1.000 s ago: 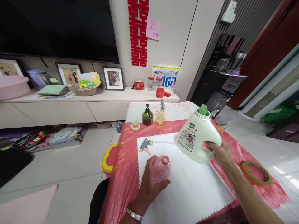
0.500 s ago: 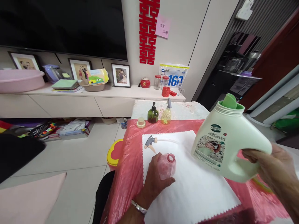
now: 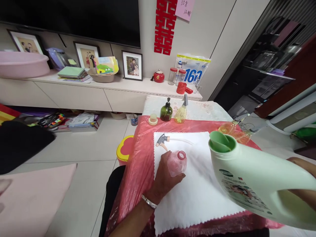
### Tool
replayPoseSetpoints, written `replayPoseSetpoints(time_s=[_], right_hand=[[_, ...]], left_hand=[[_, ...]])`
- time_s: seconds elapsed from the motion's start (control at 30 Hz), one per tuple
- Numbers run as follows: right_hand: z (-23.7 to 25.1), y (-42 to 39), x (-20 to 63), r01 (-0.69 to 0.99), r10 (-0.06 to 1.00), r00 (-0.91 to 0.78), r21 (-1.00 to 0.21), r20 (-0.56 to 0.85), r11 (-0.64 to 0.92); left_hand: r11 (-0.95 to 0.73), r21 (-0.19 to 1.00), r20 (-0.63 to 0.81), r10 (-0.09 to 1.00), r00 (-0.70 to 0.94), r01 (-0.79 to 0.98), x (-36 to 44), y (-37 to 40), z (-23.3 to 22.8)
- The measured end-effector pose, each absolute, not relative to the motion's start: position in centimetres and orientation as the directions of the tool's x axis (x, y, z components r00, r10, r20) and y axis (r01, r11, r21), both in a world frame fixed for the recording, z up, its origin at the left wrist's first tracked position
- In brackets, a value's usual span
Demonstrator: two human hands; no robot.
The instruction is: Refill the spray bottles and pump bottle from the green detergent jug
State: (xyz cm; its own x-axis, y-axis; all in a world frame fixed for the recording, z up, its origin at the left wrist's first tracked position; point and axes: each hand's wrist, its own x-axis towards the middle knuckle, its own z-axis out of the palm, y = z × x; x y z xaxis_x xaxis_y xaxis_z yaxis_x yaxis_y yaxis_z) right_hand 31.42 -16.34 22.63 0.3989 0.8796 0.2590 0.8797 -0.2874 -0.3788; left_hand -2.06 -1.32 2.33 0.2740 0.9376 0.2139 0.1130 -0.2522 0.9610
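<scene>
My left hand [image 3: 164, 176] wraps round a translucent pink spray bottle [image 3: 175, 165], which has no top on and its red-rimmed mouth facing up. My right hand [image 3: 302, 163], partly out of view at the right edge, grips the handle of a pale green detergent jug [image 3: 249, 171]. That jug is uncapped and tilted to the left, its green pour spout [image 3: 221, 141] pointing towards the bottle but apart from it. No liquid shows between them. A grey and peach trigger sprayer head [image 3: 163, 141] with a clear tube lies behind the bottle on a white cloth [image 3: 195, 194].
Behind the cloth stand a detergent cap [image 3: 153, 119], a green pump bottle [image 3: 166, 111] and a yellowish spray bottle [image 3: 181, 113]. Clear amber spray bottles [image 3: 227, 127] stand behind the jug. Pink plastic sheeting [image 3: 138, 164] covers the table. A yellow-and-red lidded bin [image 3: 125, 148] is left of it.
My right hand has lowered the jug and tipped it further left, bringing its mouth nearer the pink bottle. The head view has shifted. My left hand keeps its hold.
</scene>
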Motion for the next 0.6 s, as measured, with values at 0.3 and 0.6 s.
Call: replayPoseSetpoints(time_s=[0.3, 0.6], right_hand=[[23.0, -14.9, 30.1, 0.97, 0.955, 0.212, -0.161, 0.205, -0.181], [22.9, -12.5, 28.8, 0.991, 0.971, 0.126, -0.069, 0.202, -0.115]], left_hand=[[-0.259, 0.964, 0.237, 0.943, 0.235, 0.068, -2.2, -1.4, 2.7], [-0.276, 0.952, 0.254, 0.953, 0.168, 0.129, -2.2, -1.3, 2.4]])
